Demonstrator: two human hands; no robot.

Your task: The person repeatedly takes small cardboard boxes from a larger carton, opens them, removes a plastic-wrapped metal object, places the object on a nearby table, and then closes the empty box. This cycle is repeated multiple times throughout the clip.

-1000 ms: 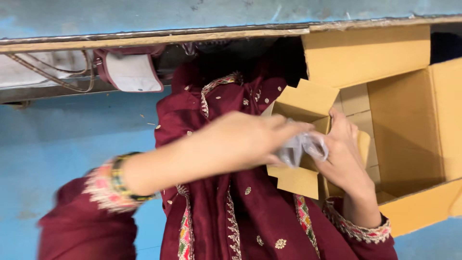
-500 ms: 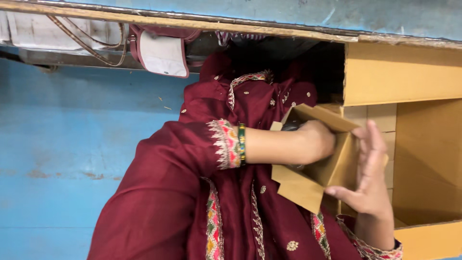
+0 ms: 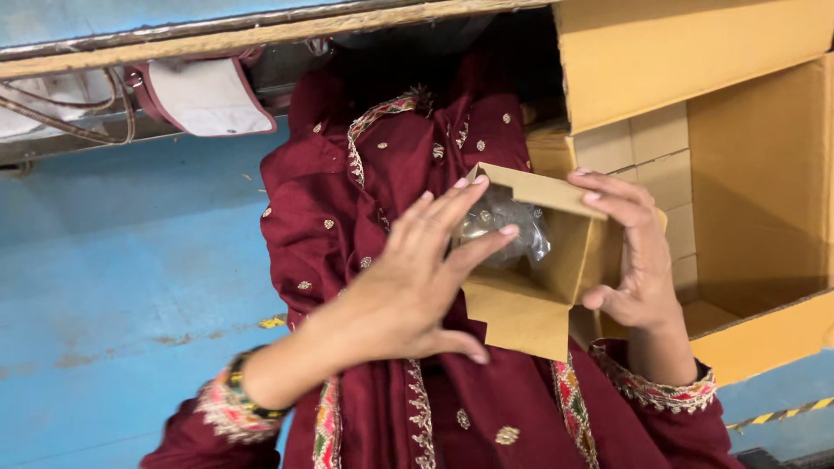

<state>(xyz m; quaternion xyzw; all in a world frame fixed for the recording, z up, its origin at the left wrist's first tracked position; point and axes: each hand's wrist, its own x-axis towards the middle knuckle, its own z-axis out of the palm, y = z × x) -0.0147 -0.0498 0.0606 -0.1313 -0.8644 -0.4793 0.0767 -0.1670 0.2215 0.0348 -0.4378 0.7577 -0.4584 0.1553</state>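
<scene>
A small open cardboard box [image 3: 539, 295] rests over my lap, against my maroon embroidered dress. My right hand [image 3: 638, 252] grips the box's right side and top flap. Inside the box lies an item wrapped in clear plastic [image 3: 504, 227]. My left hand [image 3: 417, 278] is spread with fingers apart in front of the box opening, fingertips touching the plastic-wrapped item and the flap edge. A beaded bracelet sits on my left wrist.
A large open cardboard carton [image 3: 756, 182] stands at the right, with several small boxes [image 3: 651, 156] stacked inside against its back wall. A white and maroon bag [image 3: 204, 95] lies under a wooden edge at the top left. The blue floor [image 3: 122, 287] spreads to the left.
My left hand, which was deep inside the small box, has drawn back to its opening with fingers spread. The wrapped item now lies inside. My right hand has closed on the box's side.
</scene>
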